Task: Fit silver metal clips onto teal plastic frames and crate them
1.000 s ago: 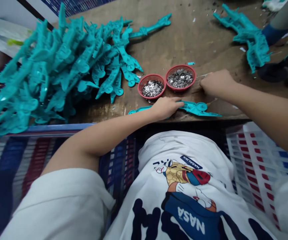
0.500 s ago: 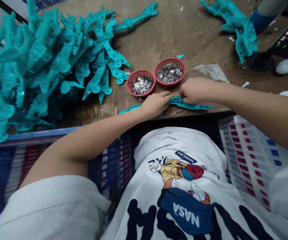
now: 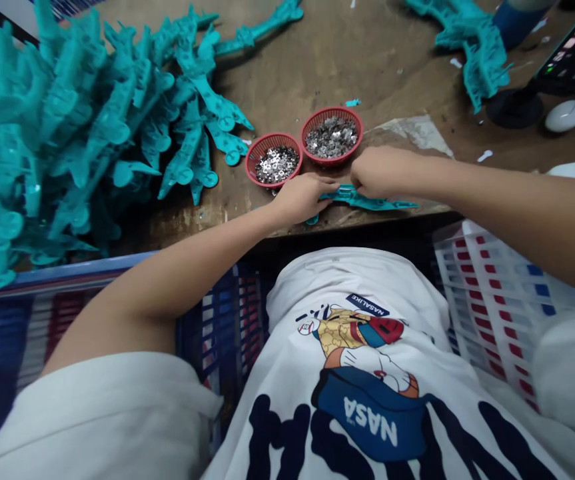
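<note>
A long teal plastic part point(image 3: 384, 202) lies along the near edge of the table, in front of two small red baskets. My left hand point(image 3: 303, 198) holds it, fingers closed over its left portion; a rounded teal bit shows below them. My right hand point(image 3: 376, 172) is closed, fingertips pressed down at the middle of the part. Whatever those fingertips may pinch is hidden. Just beyond my left hand, the left red basket point(image 3: 248, 163) contains small shiny metal pieces point(image 3: 277, 165). More grey metal pieces point(image 3: 332, 137) fill the right red basket point(image 3: 360, 127).
A tall heap of teal plastic parts point(image 3: 82, 127) covers the table's left side. Other teal parts point(image 3: 477, 50) lie at the back right, near a phone-like screen point(image 3: 574, 57) on a stand. Plastic crates point(image 3: 487, 287) stand below the table edge.
The view has shifted slightly, moving the scene up and left. The teal part's left end no longer shows past my left wrist. Both hands stay on the part.
</note>
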Tool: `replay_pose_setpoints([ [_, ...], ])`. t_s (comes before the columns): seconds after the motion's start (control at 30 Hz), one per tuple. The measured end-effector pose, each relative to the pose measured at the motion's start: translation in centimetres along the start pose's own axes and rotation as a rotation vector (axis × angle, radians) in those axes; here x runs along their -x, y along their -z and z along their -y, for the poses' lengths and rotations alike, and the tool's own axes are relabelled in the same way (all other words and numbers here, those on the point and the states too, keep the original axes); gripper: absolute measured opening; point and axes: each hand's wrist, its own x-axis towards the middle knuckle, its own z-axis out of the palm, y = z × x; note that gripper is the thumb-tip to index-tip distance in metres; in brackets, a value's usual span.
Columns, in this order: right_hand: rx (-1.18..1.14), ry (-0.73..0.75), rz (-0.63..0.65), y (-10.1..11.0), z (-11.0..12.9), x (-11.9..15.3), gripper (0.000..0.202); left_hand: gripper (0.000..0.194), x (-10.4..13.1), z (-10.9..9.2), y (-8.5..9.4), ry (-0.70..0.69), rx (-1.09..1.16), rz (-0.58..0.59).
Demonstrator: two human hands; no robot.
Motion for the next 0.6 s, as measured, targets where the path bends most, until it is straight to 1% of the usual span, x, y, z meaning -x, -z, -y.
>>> replay_pose_setpoints([
  [0.03, -0.022, 0.030, -0.032, -0.2, -1.3, -0.4, 0.015, 0.048, 0.1, 0.0, 0.1, 0.027, -0.003, 0.004],
  [0.1, -0.057, 0.040, -0.087, -0.1, -3.6, -1.0, 0.023, 0.060, 0.3, -0.3, 0.3, 0.085, -0.036, 0.012],
  [0.17, -0.150, 0.005, -0.155, 0.4, -4.9, -1.2, 0.029, 0.070, 0.4, -0.5, 0.4, 0.087, -0.057, 0.013],
  [0.2, -0.224, -0.001, -0.193, 0.6, -5.1, -1.2, 0.030, 0.069, 0.4, -0.6, 0.4, 0.069, -0.063, 0.018],
  [0.27, -0.371, 0.026, -0.242, 0.9, -4.7, -1.1, 0.031, 0.060, 0.3, -0.8, 0.5, 0.031, -0.071, 0.032],
  [0.33, -0.446, 0.068, -0.240, 0.9, -3.9, -0.8, 0.033, 0.051, 0.1, -0.9, 0.5, 0.019, -0.086, 0.042],
  [0.47, -0.425, 0.062, -0.220, 1.1, -2.2, -0.2, 0.039, 0.051, -0.1, -1.1, 0.7, 0.026, -0.143, 0.082],
  [0.6, -0.374, 0.040, -0.240, 1.7, -1.5, 0.3, 0.040, 0.054, -0.1, -1.4, 1.0, 0.030, -0.160, 0.091],
])
